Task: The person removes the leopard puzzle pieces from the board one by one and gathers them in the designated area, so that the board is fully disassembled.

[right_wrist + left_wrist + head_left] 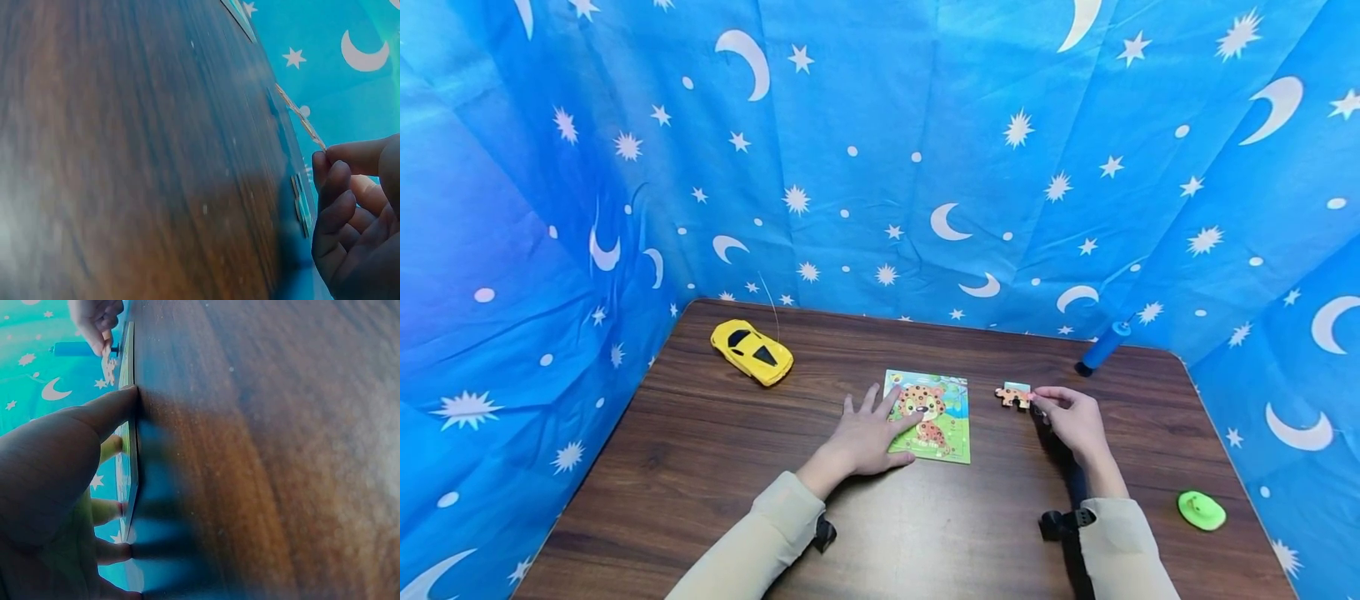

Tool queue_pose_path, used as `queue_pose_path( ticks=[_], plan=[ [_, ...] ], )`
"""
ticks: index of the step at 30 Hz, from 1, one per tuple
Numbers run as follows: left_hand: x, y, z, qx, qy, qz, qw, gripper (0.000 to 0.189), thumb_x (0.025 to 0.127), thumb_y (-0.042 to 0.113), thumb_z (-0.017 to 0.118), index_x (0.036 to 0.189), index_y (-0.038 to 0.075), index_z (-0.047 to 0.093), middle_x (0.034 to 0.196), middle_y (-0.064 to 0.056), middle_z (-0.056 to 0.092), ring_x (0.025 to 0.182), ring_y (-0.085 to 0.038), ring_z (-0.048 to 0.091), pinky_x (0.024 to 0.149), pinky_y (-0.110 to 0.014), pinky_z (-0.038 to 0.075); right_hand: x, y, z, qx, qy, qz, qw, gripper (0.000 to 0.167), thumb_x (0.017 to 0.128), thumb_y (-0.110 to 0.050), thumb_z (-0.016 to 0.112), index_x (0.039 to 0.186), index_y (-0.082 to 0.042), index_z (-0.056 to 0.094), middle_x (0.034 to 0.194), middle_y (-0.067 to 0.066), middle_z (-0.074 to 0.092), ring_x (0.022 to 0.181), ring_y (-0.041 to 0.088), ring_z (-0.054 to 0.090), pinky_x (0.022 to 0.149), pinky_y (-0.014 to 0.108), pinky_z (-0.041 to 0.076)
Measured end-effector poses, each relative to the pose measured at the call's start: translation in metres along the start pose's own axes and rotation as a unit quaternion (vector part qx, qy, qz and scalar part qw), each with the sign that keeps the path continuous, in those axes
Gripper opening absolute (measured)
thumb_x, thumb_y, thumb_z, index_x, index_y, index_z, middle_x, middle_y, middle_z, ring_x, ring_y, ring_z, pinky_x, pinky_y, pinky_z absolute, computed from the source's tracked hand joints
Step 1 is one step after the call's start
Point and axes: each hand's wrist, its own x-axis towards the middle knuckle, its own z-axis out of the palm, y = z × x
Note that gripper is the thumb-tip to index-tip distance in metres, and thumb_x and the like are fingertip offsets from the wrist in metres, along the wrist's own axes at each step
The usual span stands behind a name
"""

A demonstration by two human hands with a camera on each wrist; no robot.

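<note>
A square jigsaw puzzle [951,429] with a spotted leopard cub on green and blue lies on the table. My left hand [867,435] rests across its left side, fingers spread and straight. In the left wrist view the thumb [115,403] touches the puzzle's near edge. To the right of the puzzle, my right hand [1077,422] pinches a spotted orange jigsaw piece [1003,397] between thumb and forefinger. The right wrist view shows this thin piece [300,117] edge-on, tilted above the tabletop. Below it, loose pieces [302,206] lie on the table, partly behind the hand.
A yellow toy car [751,353] with a thin antenna stands at the back left. A blue cylinder with a black end [1103,347] lies at the back right. The small green hat-shaped thing [1201,510] sits near the right edge. Blue star-patterned cloth [880,208] surrounds the table.
</note>
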Motion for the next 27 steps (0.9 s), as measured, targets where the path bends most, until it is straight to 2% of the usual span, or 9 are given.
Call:
queue_pose_path(
  ticks=[21, 27],
  plan=[
    [-0.0011, -0.0006, -0.0012, 0.002, -0.004, 0.0, 1.0, 0.071, 0.099, 0.072, 0.048, 0.163, 0.049, 0.027, 0.174, -0.008, 0.006, 0.156, -0.045, 0.012, 0.11, -0.078, 0.024, 0.0029, 0.0043, -0.0042, -0.028, -0.001, 0.007, 0.9996, 0.032, 0.107, -0.024, 0.062, 0.126, 0.001, 0.071, 0.105, 0.014, 0.07, 0.079, 0.022, 0.061, 0.061, 0.027, 0.05],
    [-0.0011, -0.0003, -0.0013, 0.004, -0.006, 0.0, 1.0, 0.071, 0.099, 0.072, 0.047, 0.163, 0.048, 0.027, 0.174, -0.008, 0.008, 0.156, -0.044, 0.012, 0.11, -0.078, 0.024, 0.0029, 0.0047, -0.0025, -0.036, 0.004, -0.002, 0.9993, 0.03, 0.105, -0.023, 0.065, 0.121, 0.001, 0.073, 0.096, 0.011, 0.07, 0.075, 0.018, 0.061, 0.057, 0.027, 0.049]
  ],
)
